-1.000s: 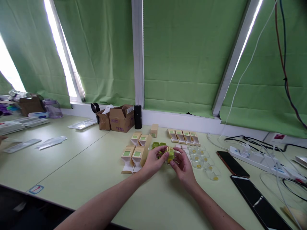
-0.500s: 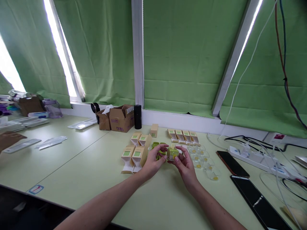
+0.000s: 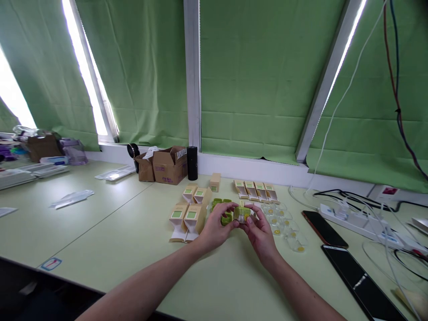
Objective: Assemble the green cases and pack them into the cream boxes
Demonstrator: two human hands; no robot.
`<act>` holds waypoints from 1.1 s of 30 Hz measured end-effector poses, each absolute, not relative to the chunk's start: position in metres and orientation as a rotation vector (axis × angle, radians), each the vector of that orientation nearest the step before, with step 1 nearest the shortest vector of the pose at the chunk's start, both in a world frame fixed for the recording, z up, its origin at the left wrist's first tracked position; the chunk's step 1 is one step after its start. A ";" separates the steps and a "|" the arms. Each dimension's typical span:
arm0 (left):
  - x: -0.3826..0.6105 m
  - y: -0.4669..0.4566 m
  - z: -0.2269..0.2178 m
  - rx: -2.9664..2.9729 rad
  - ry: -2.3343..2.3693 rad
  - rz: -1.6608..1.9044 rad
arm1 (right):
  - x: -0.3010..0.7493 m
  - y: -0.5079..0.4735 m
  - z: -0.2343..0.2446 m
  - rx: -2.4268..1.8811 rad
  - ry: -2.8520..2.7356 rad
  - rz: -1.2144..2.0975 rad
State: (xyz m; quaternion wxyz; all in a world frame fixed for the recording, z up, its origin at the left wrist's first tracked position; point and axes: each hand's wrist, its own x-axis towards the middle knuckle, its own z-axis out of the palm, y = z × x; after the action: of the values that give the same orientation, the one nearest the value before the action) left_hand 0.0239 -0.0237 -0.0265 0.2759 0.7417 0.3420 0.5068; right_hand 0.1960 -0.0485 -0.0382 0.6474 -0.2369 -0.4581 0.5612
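Note:
My left hand [image 3: 216,228] and my right hand [image 3: 261,234] meet over the middle of the pale green table [image 3: 110,232]. Together they pinch a small clear case with a yellow-green insert [image 3: 241,213], fingers closed on its two sides. A green piece [image 3: 226,218] sits just under my left fingers. Left of my hands stand several small kraft boxes with green labels [image 3: 187,214]. To the right lie several clear shells with yellow dots [image 3: 284,225].
A row of flat kraft boxes [image 3: 256,191] lies behind the shells. Open cardboard cartons [image 3: 163,166] and a black cylinder [image 3: 191,163] stand by the window sill. Two dark phones [image 3: 324,228], a power strip [image 3: 357,221] and cables fill the right side. Plastic sleeves [image 3: 72,198] lie at left.
The case has been turned and brought slightly right between both hands. Another person's hand at the far left edge, and the sleeve near it, are gone from view.

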 end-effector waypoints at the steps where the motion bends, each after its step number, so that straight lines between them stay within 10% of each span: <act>1: 0.024 -0.024 -0.026 1.999 0.917 1.370 | 0.196 -0.049 -0.038 -0.532 -1.027 1.287; 33: 0.025 -0.027 -0.029 2.016 0.886 1.361 | 0.201 -0.041 -0.048 -0.456 -0.887 1.390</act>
State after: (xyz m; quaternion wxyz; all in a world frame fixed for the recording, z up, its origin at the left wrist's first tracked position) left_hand 0.0251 -0.0267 -0.0292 0.2728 0.7492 0.3294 0.5058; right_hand 0.2012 -0.0413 -0.0475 0.6559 -0.2010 -0.3914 0.6133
